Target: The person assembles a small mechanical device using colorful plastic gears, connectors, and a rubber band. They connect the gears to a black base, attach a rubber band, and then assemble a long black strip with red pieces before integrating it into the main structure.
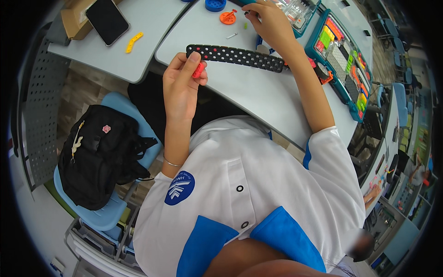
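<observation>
A long black track strip (235,56), dotted with holes and a few red pegs near its left end, stretches across the near table edge. My left hand (182,83) is closed on that left end, thumb on top, with a small red piece (198,70) also between its fingers. Over the table's far side, my right hand (272,21) reaches out with bent fingers apart. Nothing shows in its grip. Near it lie an orange part (228,17), a small green piece (245,26), a grey pin (232,35) and a blue round part (215,4).
A teal case (353,99) of sorted colourful parts lies right of my right forearm. An orange-and-black part (324,73) sits beside it. On the left table are a phone (107,21), a yellow angled beam (134,42) and a cardboard box (74,23). A black backpack (99,157) rests on a blue chair (113,219).
</observation>
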Demonstrator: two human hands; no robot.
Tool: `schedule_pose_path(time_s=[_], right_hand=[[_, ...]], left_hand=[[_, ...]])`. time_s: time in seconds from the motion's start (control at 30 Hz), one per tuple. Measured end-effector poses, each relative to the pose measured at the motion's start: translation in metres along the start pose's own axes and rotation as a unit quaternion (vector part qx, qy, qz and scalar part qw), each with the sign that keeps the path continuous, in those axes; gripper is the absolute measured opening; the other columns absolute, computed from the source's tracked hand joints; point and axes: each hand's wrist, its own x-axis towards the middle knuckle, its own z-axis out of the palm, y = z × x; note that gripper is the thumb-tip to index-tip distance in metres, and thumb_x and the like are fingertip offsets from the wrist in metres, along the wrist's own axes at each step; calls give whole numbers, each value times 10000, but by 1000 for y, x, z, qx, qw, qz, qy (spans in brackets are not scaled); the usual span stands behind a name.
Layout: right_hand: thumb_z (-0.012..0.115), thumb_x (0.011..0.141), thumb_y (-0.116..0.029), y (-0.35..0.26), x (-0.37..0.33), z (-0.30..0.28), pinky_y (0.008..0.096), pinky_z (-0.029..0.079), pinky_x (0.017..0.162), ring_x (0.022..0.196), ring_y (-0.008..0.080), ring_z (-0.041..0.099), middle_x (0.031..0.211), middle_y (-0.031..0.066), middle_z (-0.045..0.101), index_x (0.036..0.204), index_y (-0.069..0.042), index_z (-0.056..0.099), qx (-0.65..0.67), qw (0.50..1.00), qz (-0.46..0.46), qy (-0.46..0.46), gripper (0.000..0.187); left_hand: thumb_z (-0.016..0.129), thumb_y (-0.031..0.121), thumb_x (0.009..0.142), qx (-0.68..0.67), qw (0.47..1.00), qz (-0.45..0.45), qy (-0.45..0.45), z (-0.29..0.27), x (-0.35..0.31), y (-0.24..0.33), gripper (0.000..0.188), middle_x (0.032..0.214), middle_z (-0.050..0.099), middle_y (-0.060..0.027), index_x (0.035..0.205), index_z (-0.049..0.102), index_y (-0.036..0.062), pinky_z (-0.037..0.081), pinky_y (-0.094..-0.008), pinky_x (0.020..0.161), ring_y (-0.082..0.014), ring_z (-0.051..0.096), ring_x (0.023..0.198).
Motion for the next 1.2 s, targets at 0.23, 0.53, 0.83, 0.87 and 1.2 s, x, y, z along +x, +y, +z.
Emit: schedule_pose_path(time_s=[0.23,0.53,0.83,0.87,1.2], right_hand=[[627,816,-57,9,33,28,467,513,800,911,392,655,965,192,681,870,-24,743,-52,993,-78,-70,133],[708,901,-102,-18,-5,-14,318,547,785,848,197,700,962,94,731,1004,-13,725,195,980,-18,-42,137],[753,890,-147,-27,-68,-22,241,545,803,941,120,694,1059,82,738,1182,1,687,694,651,107,-289,334],[754,887,-153,-28,-70,-20,242,542,795,943,120,689,1064,82,735,1195,2,681,703,635,115,-299,353],[783,862,-343,-42,-78,-22,243,449,716,837,92,588,936,31,681,1125,-20,693,668,674,116,-294,426]], left_hand=[[683,163,981,1,1000,2,0,-2,-7,1,153,818,644,-63,941,625,27,467,-229,590,-91,581,655],[690,191,979,-9,1000,0,5,-1,-12,4,183,825,646,-64,918,614,37,463,-227,593,-94,590,656],[610,190,1032,-2,998,-40,-45,11,-14,-6,157,874,627,-41,1005,610,35,434,-182,593,-43,533,686],[639,201,1014,-8,998,-40,-41,13,-15,-7,172,856,637,-50,973,610,36,444,-194,591,-54,555,673],[699,227,977,-23,998,-45,-29,14,-18,-9,217,825,660,-73,922,618,33,464,-214,588,-78,600,646]])
